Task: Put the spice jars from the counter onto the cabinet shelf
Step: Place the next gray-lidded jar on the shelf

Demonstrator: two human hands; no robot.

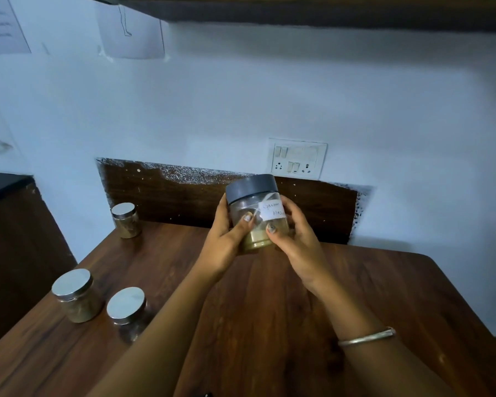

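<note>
**Jar in both hands, shelf trip pending**

Jar [252, 207] is hanging above the back of the desk [355, 296], appearing clear of the wood, in front of the dark backsplash. Left hand [226, 242] and right hand [297, 242] are gripping it from either side. Fingers [246, 222] are curling round the clear wall, both thumbs pressing on the near face, none spread.

Step in hand, as I am reading it: carrying this one up, not yet shelved. Next move is calling for a lift toward the cabinet [298, 10] overhead. Its shelf is not showing, so whether a hand must be freeing itself for a door, cannot tell.

Jar is looking clear-walled, with a grey screw lid, and is leaning slightly. Pale powder is filling only the bottom part. A white handwritten label is facing front, its edge hidden by the right hand.

Steel-lid ones are waiting on the desk's left: back jar [125, 220], left jar [76, 295], near jar [128, 310].
</note>
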